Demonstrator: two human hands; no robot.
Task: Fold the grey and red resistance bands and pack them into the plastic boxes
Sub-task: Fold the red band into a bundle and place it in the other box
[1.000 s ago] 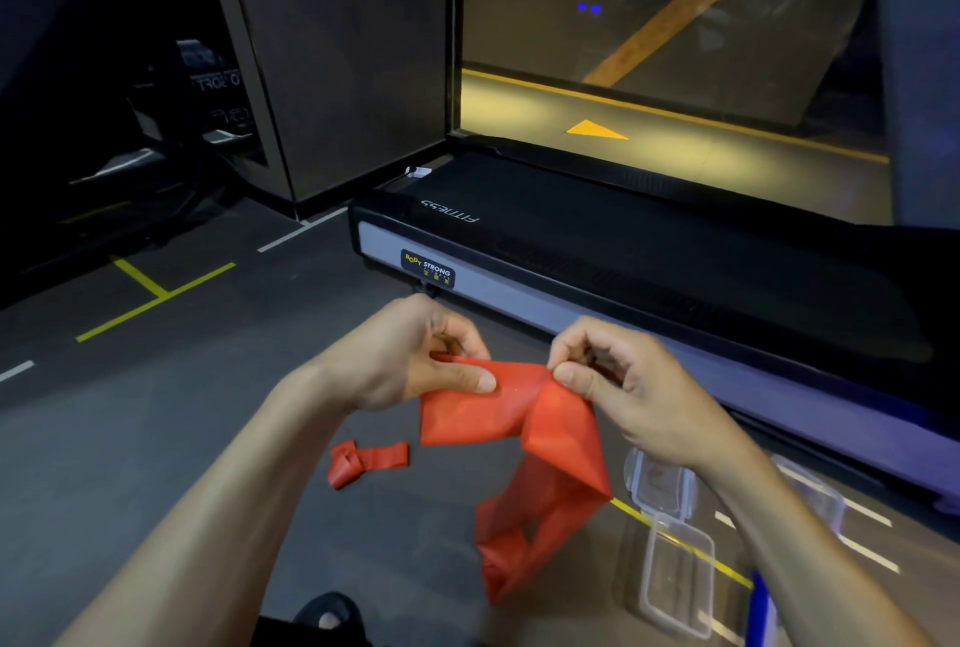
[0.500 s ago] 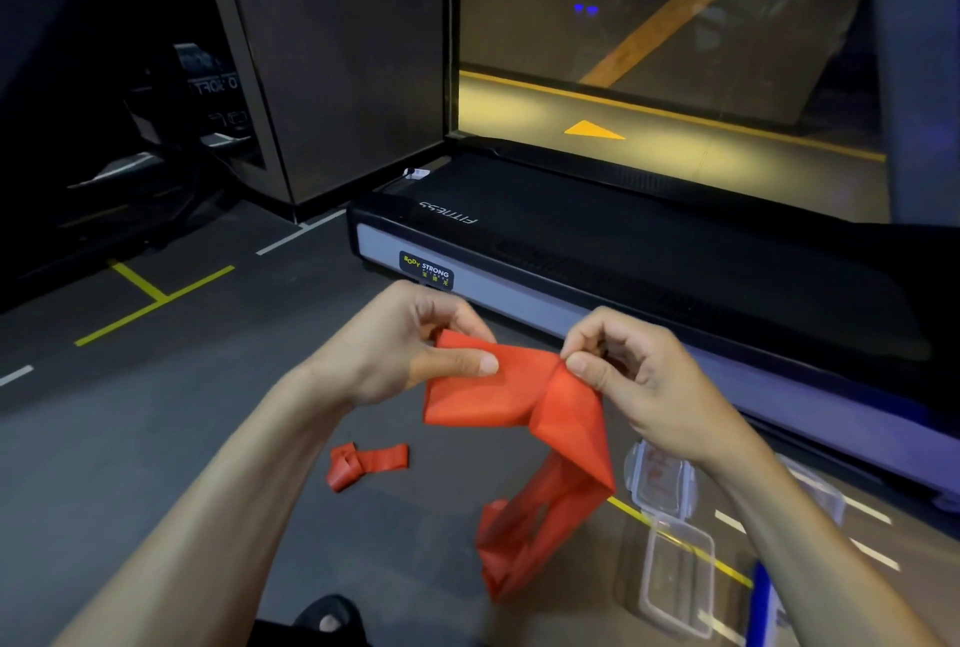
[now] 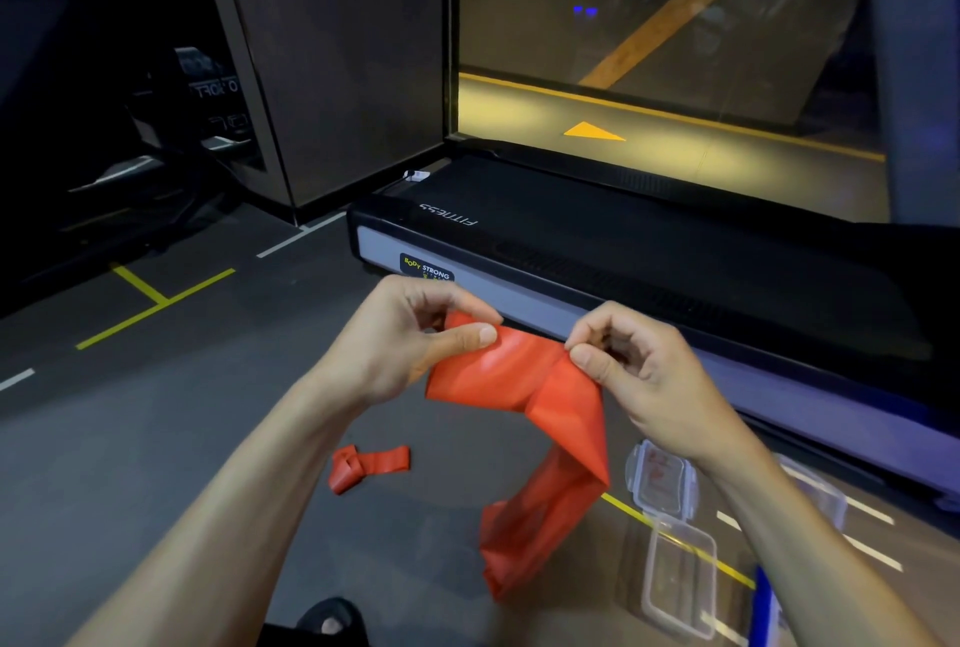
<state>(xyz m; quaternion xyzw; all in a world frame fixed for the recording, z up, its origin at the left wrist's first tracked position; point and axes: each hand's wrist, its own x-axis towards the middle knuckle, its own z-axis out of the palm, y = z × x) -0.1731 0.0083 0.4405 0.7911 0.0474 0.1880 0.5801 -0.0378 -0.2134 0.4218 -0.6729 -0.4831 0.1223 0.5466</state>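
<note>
Both hands, left hand (image 3: 410, 334) and right hand (image 3: 631, 366), have fingers clamped on the red band (image 3: 519, 376). Risk: hanging tail untwists, spoiling the fold.

The right forearm hides part of a plastic box (image 3: 826, 490).

I count two red bands: one (image 3: 519, 376) in the air, one knotted (image 3: 370, 465) on the floor. I see two clear boxes, one open (image 3: 679, 579) with its lid (image 3: 661, 479) beside it, another (image 3: 821, 488) behind the right arm. Two hands, left (image 3: 410, 334) and right (image 3: 639, 371), and one treadmill (image 3: 675, 251).
</note>
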